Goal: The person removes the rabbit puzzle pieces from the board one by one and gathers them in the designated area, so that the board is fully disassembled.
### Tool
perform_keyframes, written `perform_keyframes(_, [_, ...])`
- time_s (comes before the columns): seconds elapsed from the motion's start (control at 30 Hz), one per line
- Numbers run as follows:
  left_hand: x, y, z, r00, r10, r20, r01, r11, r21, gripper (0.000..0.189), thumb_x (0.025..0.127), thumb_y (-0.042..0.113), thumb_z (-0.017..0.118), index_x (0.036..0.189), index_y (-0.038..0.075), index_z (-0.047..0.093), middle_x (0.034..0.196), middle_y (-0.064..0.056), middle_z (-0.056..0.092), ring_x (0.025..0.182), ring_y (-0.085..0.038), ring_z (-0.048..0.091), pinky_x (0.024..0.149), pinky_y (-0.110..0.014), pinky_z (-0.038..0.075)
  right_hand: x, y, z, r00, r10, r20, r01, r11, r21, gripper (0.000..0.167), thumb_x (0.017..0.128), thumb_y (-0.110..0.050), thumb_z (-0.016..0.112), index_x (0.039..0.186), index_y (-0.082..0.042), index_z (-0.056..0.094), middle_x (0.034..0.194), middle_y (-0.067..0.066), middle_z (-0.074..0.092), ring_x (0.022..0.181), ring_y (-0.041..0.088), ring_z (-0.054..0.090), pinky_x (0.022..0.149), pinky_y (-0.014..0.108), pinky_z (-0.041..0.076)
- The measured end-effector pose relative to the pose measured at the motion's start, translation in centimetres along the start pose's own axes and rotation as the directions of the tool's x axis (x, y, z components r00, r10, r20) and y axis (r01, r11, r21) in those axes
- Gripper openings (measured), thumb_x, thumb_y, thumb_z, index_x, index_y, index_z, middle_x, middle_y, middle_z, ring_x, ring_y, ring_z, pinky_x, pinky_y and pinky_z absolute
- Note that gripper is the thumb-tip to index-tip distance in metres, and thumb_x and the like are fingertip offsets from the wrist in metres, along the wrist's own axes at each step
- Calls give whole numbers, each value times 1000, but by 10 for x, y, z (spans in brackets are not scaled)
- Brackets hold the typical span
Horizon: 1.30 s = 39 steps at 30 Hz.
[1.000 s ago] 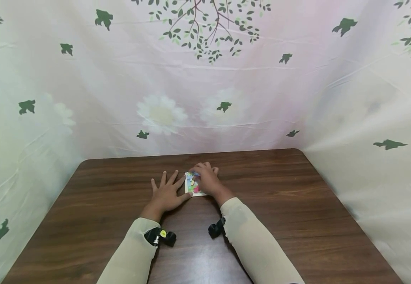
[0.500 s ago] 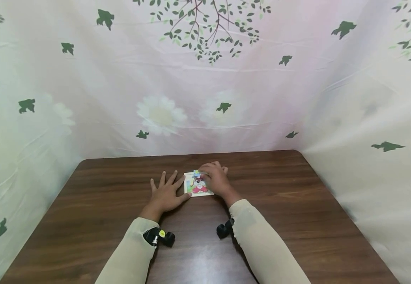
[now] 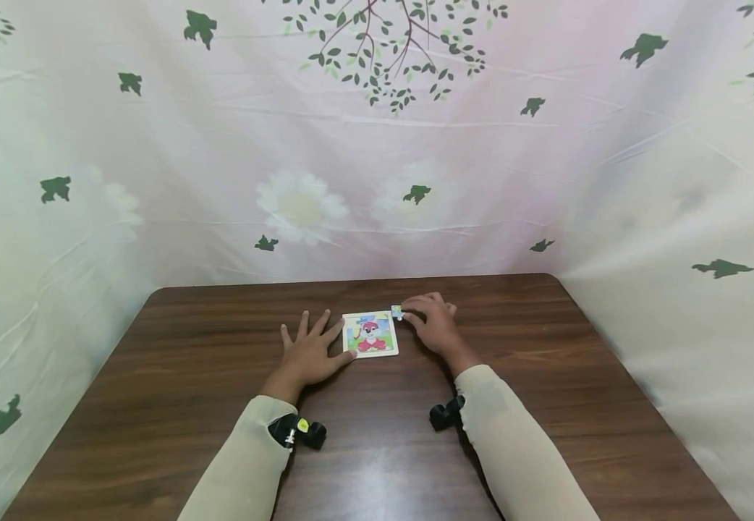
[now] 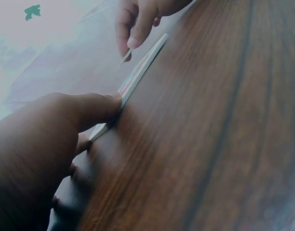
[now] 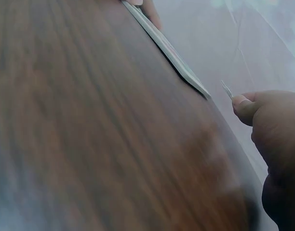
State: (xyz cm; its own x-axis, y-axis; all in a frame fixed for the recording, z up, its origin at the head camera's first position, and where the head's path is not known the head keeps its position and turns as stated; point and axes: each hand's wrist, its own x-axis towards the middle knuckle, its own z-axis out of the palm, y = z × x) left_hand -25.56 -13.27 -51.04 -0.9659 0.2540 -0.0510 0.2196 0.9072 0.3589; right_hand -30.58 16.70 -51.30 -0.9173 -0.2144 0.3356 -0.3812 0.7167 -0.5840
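Meanwhile, the right hand (image 3: pixel 435 325) had moved off the puzzle board (image 3: pixel 380 355): half a second earlier it had covered the far right part, and at this moment it was past that corner, towards the table's right edge. The animal picture, partly hidden before, lay in full view. The left hand (image 3: pixel 308 354) had stayed in place, fingers spread apart, its thumb on the board's near left corner and its index fingertip against the left side by the far corner.

The right thumb and finger were clamped on a small blue and yellow puzzle piece (image 3: pixel 397 312). It stuck out from the fingertips towards the board, just beside the far right corner; the right wrist view showed it tilted, nearly edge-on, and apart from the board.

The board lay flat near the far edge of the table (image 3: pixel 546 434), roughly midway between the two far corners. Its pale rim enclosed a picture of a pink and white animal on green, with blue above. Whether a slot stood vacant at its far right corner was too small to tell. Beyond the table's far edge hung a pale printed cloth (image 3: pixel 481 174).
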Motion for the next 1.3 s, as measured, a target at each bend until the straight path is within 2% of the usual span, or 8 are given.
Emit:
perform_keyframes(0.3, [0,0,-1,1000,11,-6,-11,1000,-14,87,100,75,55,172,29,38,185,-10,21,171,-52,0,125,-87,-7,-6,9,-6,1000,7,-5,-7,1000,-15,23,104,-20,75,125,-16,83,139,7,78,126,31,59,104,60,25])
perform_keyframes(0.53, [1,0,0,1000,-7,-7,7,1000,-17,87,100,74,56,172,30,37,185,-9,21,171,-51,0,125,-86,-8,-6,5,-8,999,31,24,-31,999,-11,22,103,-20,77,124,-16,84,136,6,79,127,31,60,103,58,26])
perform_keyframes(0.87, [0,0,1,1000,0,-14,0,1000,-17,86,100,72,57,172,29,37,185,-9,21,171,-51,0,125,-87,-7,-7,2,-8,993,92,68,-90,995,-41,24,102,-20,79,124,-16,84,136,5,79,127,30,60,101,58,26])
perform_keyframes(1.1, [0,0,0,1000,4,-23,-5,1000,-24,86,100,71,58,172,29,37,184,-10,22,171,-51,2,125,-87,-7,-7,1,-9,995,74,60,-71,996,-46,22,101,-19,79,122,-16,85,135,4,80,126,29,61,96,56,27])
perform_keyframes(1.3, [0,1,1,999,9,-31,-10,999,-36,86,100,71,59,172,28,38,184,-10,23,171,-51,2,125,-86,-7,-7,2,-11,995,74,63,-72,997,-34,21,101,-19,80,121,-14,85,136,5,79,127,29,61,98,56,27])
